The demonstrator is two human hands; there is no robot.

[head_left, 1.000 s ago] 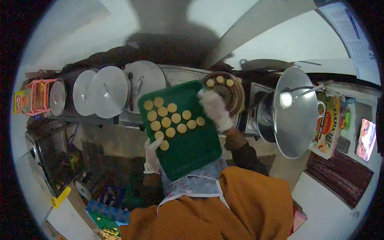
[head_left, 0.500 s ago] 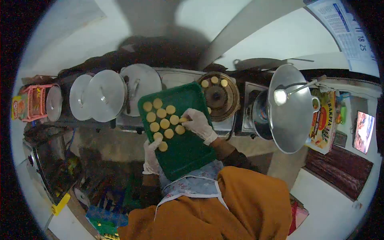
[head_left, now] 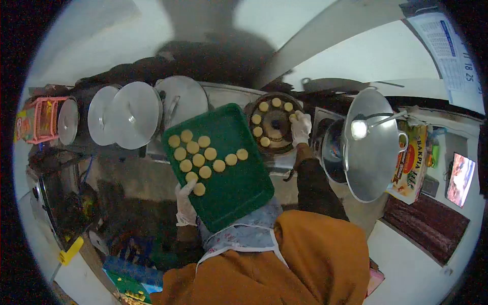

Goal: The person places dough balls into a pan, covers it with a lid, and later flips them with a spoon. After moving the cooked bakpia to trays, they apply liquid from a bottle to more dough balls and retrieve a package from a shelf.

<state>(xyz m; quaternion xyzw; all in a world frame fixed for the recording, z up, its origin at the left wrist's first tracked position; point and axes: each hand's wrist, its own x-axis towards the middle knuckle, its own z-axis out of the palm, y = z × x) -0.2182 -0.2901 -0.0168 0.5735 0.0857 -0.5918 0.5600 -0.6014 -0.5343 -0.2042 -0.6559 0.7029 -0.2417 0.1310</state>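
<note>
White-gloved, the right hand has moved from the green tray to the round pan, reaching a disc there (whether gripped or released, I cannot tell). The left hand grips the tray's edge. Pale yellow, flat discs lie on both.

1 tray bears 14 pale discs, 1 pan at least 6.

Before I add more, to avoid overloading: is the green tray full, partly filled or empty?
The green tray is partly filled: pale rounds sit mostly at left, while its near right part is bare.
</note>
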